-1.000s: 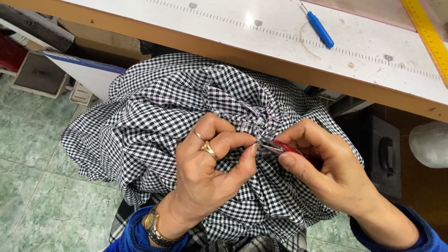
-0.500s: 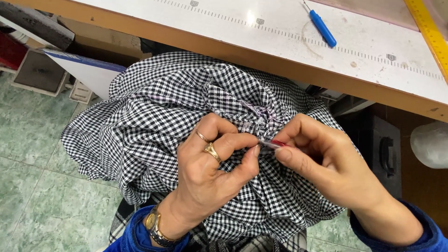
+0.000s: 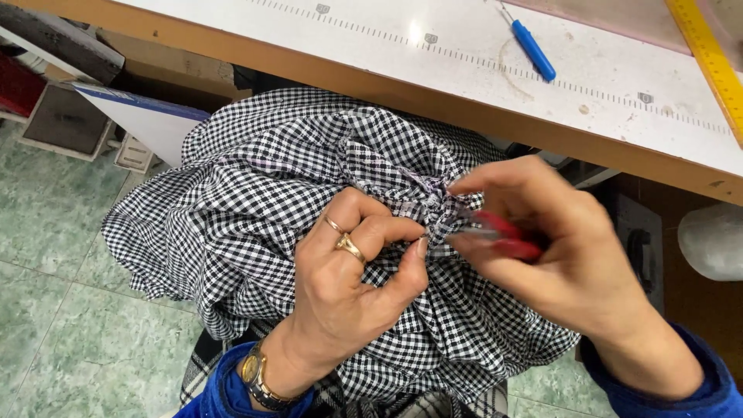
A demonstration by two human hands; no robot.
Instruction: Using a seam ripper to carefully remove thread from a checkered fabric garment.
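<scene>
The black-and-white checked fabric (image 3: 255, 209) lies bunched on the person's lap, below the tabletop (image 3: 464, 70) edge. The left hand (image 3: 348, 286) pinches a gathered fold between thumb and fingers — rings on two of them. The right hand (image 3: 557, 255) closes its fingers around a red-handled tool (image 3: 507, 236), tip at the gathers. A blue seam ripper (image 3: 532, 48) rests on the tabletop.

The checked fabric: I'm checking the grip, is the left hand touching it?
Touching. The head view shows the left hand pinching a fold of the checked fabric between thumb and fingers, with no gap.
</scene>
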